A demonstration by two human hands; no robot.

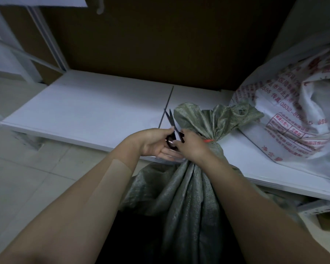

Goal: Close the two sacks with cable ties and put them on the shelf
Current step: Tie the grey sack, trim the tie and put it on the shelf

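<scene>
Green sack: lower centre, leaning on the shelf edge, neck cinched by a red tie.
Handling: soft, slick weave, probably heavy; grip under the tie and support the belly.
Left hand: thumb pins scissors against straight fingers.
Right hand: curled at the handles; whether it is gripping anything, I cannot tell.
White sack: right, on the shelf.

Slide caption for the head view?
Green sack, neck tied: left hand and right hand handle black scissors; white sack on shelf.
</scene>
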